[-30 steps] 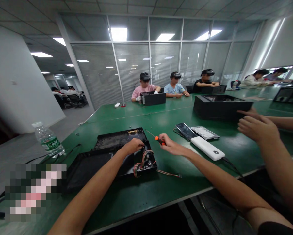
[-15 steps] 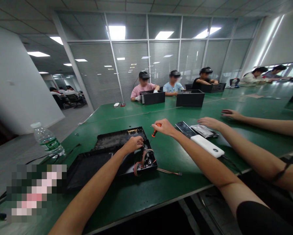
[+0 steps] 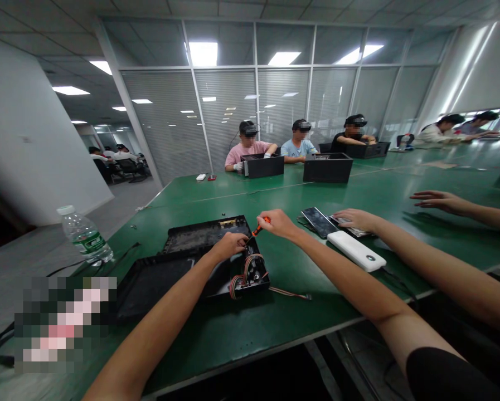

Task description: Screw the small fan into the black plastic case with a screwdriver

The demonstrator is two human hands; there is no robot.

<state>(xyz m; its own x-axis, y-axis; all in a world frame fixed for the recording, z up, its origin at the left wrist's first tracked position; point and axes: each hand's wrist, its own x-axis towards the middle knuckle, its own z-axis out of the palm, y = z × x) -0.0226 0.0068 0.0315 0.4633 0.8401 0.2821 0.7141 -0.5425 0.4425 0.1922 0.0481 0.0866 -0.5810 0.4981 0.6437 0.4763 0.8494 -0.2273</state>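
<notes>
An orange-and-black screwdriver (image 3: 260, 225) is gripped in my right hand (image 3: 278, 224), its shaft slanting down and left toward the case. My left hand (image 3: 231, 245) is over the right part of an open black case (image 3: 210, 287), fingertips pinched close to the screwdriver's tip. What those fingers hold, if anything, is too small to make out. Bundled coloured wires (image 3: 245, 274) loop inside the case near its right front corner, and one lead with a connector (image 3: 306, 297) runs out onto the table. A dusty black panel (image 3: 191, 234) lies along the case's far side.
A water bottle (image 3: 86, 236) stands at the left near black cables. To the right lie a white power bank (image 3: 356, 250), a dark phone (image 3: 319, 221) and a flat drive-like device under a neighbour's hand (image 3: 354, 219). Across the green table (image 3: 250, 203), people work at black computer cases (image 3: 327, 168).
My right hand has brought the screwdriver left and down, its tip now at my left fingertips. On the right, a neighbour's hands have shifted, one onto the drive-like device, the other further right.
</notes>
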